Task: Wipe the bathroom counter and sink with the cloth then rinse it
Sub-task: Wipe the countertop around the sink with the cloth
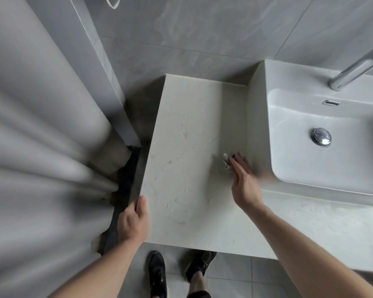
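Observation:
The pale stone counter [187, 147] runs from the left end to the white basin sink [323, 160] at the right. My right hand [243, 181] lies flat on the counter just left of the sink, fingers pressed on a small crumpled whitish cloth [226, 163] that mostly hides under them. My left hand [134, 222] grips the counter's left front edge, thumb on top. Faint smears and specks mark the counter surface.
A chrome tap [353, 69] stands behind the basin, with a chrome drain plug [320, 136] in its bottom. A grey shower curtain [41, 147] hangs at the left, close to the counter's end. Grey wall tiles [202, 35] stand behind. My shoes [177, 272] are on the floor below.

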Demonstrator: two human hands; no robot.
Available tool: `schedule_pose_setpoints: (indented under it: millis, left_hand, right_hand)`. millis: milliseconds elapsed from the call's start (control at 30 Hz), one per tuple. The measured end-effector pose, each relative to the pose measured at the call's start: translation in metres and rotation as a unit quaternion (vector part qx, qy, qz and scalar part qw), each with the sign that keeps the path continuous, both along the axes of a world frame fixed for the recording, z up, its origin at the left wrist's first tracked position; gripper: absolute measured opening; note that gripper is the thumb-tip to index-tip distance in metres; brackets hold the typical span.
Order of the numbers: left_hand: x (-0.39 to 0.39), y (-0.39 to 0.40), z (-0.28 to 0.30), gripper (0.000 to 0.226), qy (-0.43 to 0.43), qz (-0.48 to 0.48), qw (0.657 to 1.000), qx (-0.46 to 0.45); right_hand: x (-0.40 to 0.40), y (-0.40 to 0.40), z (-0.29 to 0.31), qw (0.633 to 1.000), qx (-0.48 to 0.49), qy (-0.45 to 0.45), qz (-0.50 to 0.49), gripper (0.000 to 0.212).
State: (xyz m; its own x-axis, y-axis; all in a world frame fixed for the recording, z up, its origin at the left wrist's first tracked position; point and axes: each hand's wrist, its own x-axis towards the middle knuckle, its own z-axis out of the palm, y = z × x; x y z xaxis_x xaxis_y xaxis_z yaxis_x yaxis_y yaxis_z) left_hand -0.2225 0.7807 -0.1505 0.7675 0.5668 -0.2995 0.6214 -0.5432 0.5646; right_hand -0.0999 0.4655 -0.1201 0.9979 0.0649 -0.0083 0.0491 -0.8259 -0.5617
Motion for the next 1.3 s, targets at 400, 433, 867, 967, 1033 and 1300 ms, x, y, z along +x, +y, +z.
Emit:
schedule_pose_setpoints:
  millis: [400, 433, 867, 967, 1033, 1300]
  left_hand:
    - [-0.002, -0.003, 0.007, 0.075, 0.01, -0.016, 0.999, 0.035]
    - [-0.001, -0.003, 0.007, 0.077, 0.009, -0.015, 0.999, 0.035]
    - [-0.003, -0.004, 0.006, 0.07, 0.007, -0.026, 0.998, 0.049]
    - [-0.003, -0.006, 0.006, 0.065, -0.001, -0.018, 0.998, 0.06]
    - [-0.003, -0.006, 0.007, 0.061, -0.003, -0.017, 0.998, 0.061]
    - [-0.002, -0.009, 0.006, 0.058, 0.005, -0.005, 0.999, 0.051]
  right_hand:
    - [-0.142, 0.007, -0.015, 0.989, -0.044, 0.029, 0.142, 0.067]
    - [-0.154, 0.004, -0.015, 0.988, -0.04, 0.032, 0.146, 0.07]
    - [-0.094, -0.112, 0.006, 0.964, -0.005, 0.029, -0.264, 0.047]
    - [-0.1, -0.092, -0.016, 0.959, -0.074, 0.075, -0.262, 0.058]
    - [-0.108, -0.054, -0.018, 0.973, -0.075, 0.038, -0.215, 0.06]
    - [-0.147, 0.095, -0.016, 0.988, -0.005, 0.021, 0.156, 0.073]
